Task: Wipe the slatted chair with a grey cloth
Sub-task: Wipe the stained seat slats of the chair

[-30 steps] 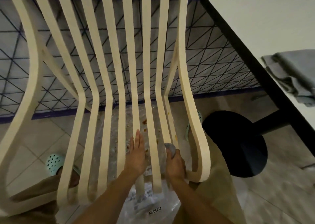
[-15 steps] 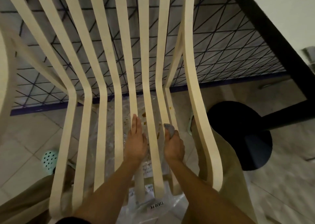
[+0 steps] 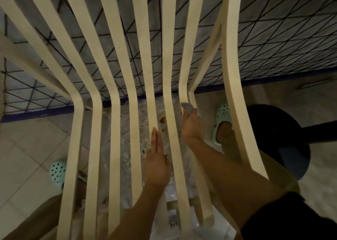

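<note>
- slatted chair (image 3: 169,61) — cream, long curved slats running away from the camera and kinking at the seat bend; brownish stains on the slats near the middle
- grey cloth (image 3: 187,107) — bunched into a small wad, pressed against a slat right of centre, close to the bend

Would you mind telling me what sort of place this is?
Probably a tiled indoor room, perhaps a dining area: beige floor tiles, a wall with a dark triangular line pattern, a cream slatted chair and a round black pedestal base.
</note>
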Demonstrator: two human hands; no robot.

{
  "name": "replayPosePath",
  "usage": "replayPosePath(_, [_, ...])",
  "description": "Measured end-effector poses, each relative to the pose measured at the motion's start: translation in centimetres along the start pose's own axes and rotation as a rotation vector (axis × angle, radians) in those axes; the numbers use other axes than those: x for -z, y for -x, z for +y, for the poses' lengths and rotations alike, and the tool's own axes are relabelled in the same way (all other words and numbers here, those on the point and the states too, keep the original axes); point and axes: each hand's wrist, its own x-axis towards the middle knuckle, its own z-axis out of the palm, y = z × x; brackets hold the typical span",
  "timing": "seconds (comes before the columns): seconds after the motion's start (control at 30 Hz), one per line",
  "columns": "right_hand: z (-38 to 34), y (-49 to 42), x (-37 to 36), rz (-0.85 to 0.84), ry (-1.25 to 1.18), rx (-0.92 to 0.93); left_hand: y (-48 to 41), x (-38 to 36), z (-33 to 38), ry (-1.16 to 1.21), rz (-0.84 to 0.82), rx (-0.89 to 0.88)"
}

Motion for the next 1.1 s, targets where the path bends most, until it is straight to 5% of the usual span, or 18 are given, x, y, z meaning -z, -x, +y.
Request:
replayPosePath(0.47, [-3.1, -5.9, -1.3, -0.098, 0.119, 0.088, -0.6, 0.1, -0.1, -0.108, -0.073, 0.047])
replayPosePath(0.77, [0.6, 2.0, 0.0, -0.124, 0.259, 0.16, -0.4, 0.3, -0.6, -0.104, -0.072, 0.018])
replayPosePath(1.1, [5.3, 12.7, 3.5, -0.17, 0.288, 0.105, 2.0, 3.5, -1.1, -0.127, -0.271, -0.054])
